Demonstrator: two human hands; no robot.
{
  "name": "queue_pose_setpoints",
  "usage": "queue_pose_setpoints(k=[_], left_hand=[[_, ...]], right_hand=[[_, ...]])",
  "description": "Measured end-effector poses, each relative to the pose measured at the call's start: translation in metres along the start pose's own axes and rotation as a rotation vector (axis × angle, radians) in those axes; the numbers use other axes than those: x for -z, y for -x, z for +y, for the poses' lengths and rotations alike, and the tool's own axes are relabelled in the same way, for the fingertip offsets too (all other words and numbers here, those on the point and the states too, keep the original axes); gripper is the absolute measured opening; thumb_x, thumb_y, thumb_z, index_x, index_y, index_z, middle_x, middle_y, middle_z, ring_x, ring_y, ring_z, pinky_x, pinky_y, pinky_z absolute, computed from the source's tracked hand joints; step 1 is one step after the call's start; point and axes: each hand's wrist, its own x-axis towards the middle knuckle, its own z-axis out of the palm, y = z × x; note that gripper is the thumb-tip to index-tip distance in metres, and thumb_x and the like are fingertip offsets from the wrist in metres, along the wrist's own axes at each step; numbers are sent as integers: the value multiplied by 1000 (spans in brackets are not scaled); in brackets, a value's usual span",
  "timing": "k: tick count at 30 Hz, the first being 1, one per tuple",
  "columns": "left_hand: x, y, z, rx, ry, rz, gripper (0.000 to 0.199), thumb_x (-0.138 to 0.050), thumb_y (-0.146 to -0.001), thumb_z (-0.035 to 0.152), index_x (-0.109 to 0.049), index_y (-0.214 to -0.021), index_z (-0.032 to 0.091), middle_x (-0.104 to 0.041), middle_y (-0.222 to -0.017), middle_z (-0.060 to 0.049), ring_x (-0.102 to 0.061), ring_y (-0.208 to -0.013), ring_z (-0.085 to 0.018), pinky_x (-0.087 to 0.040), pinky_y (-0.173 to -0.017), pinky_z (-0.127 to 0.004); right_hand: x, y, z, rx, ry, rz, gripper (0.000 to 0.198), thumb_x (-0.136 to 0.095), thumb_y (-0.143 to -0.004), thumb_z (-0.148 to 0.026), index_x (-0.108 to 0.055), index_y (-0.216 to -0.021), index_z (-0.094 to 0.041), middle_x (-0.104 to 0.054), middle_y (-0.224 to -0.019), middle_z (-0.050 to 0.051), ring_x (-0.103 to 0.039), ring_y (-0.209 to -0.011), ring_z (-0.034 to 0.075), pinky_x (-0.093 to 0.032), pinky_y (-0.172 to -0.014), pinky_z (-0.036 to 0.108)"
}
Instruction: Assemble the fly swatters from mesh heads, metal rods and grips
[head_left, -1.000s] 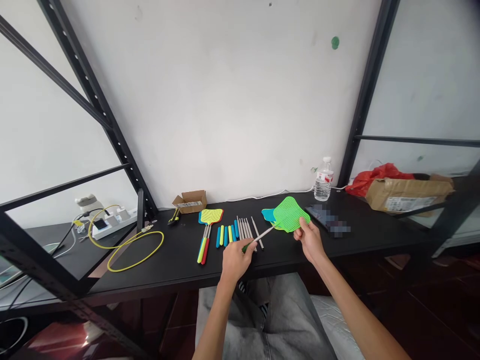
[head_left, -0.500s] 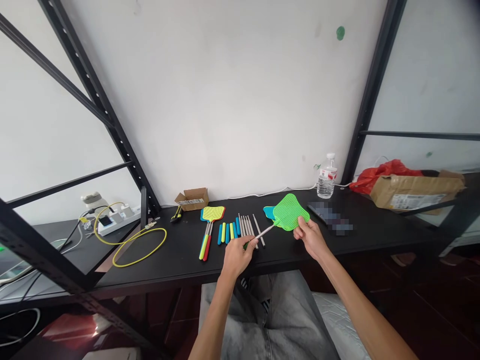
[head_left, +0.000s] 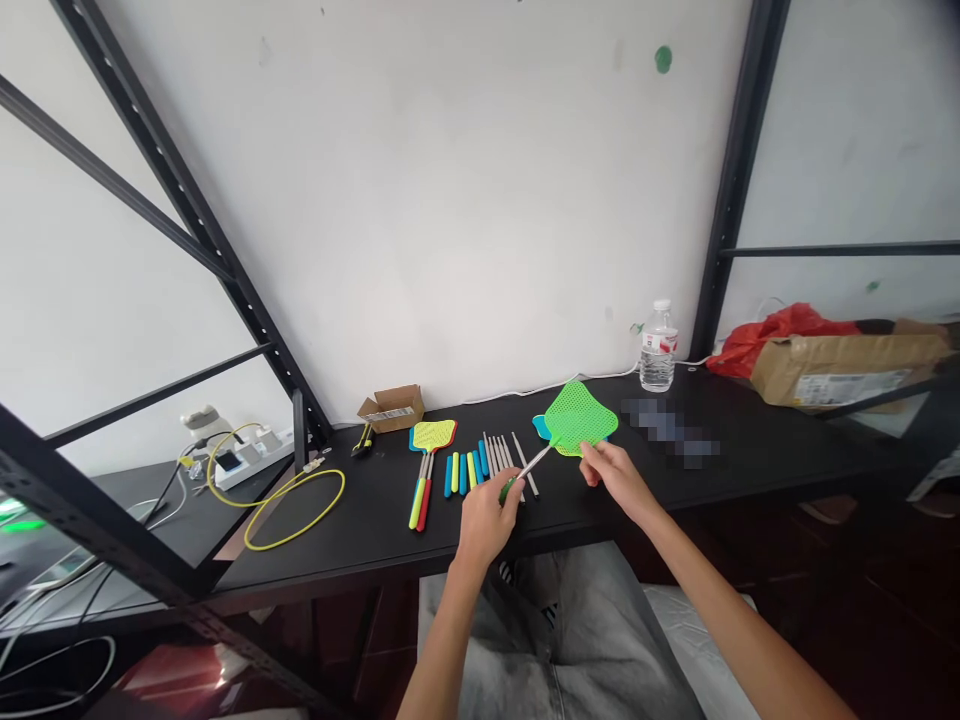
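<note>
A green fly swatter (head_left: pixel 579 418) with a thin metal shaft is held over the table. My left hand (head_left: pixel 486 505) is closed round its green grip end. My right hand (head_left: pixel 611 475) has its fingers pressed together at the lower edge of the swatter's head. Blue swatter heads (head_left: pixel 540 427) lie partly hidden beneath the green one. Several metal rods (head_left: pixel 501 455) lie side by side just beyond my left hand. Left of them is a row of blue and yellow handle grips (head_left: pixel 463 472). Further left lie stacked fly swatters (head_left: pixel 433 435), yellow on top, with red and blue edges below.
On the black table (head_left: pixel 375 520) are a small open cardboard box (head_left: pixel 394 408), a yellow-black cutter (head_left: pixel 364 441) and a looped yellow cable (head_left: pixel 300 535). A water bottle (head_left: pixel 658 348) stands at the back right, near a larger carton (head_left: pixel 847 370). Black metal posts (head_left: pixel 727 210) frame both sides.
My right hand has shifted from the right side of the green swatter's head to its lower edge. My left hand keeps the grip end. The camera view has tilted slightly.
</note>
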Motion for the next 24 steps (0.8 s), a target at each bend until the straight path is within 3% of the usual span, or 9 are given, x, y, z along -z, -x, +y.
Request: queue_pose_setpoints(k=[5, 10, 16, 24], left_hand=[[10, -2, -10, 118, 39, 143, 33, -39, -94, 38, -56, -119, 22, -53, -65, 4, -45, -49, -11, -30, -52, -21], [49, -7, -38, 356, -119, 277, 25, -47, -90, 33, -58, -110, 24, -66, -80, -1, -60, -67, -16, -37, -63, -24], [90, -11, -66, 577, -363, 268, 29, -42, -92, 36, -60, -111, 23, -72, -97, -9, -63, -100, -29, -42, -76, -33], [79, -5, -82, 635, -455, 154, 32, -38, -93, 34, -61, -110, 20, -70, -103, -13, -64, -101, -32, -44, -78, -36]], right_hand=[[-1, 0, -1, -42, -54, 16, 42, -53, -88, -59, -62, -96, -18, -47, -56, -3, -44, -53, 13, -34, -51, 26], [1, -1, 3, -45, -55, 9, 45, -52, -88, -60, -64, -95, -17, -48, -57, -2, -43, -53, 13, -35, -51, 26], [-1, -2, 4, -44, -56, 27, 48, -52, -87, -63, -65, -92, -17, -49, -56, -2, -44, -53, 13, -35, -51, 26], [-1, -1, 3, -33, -60, 28, 47, -52, -87, -62, -66, -90, -17, -49, -56, -2, -45, -53, 13, -36, -51, 25]])
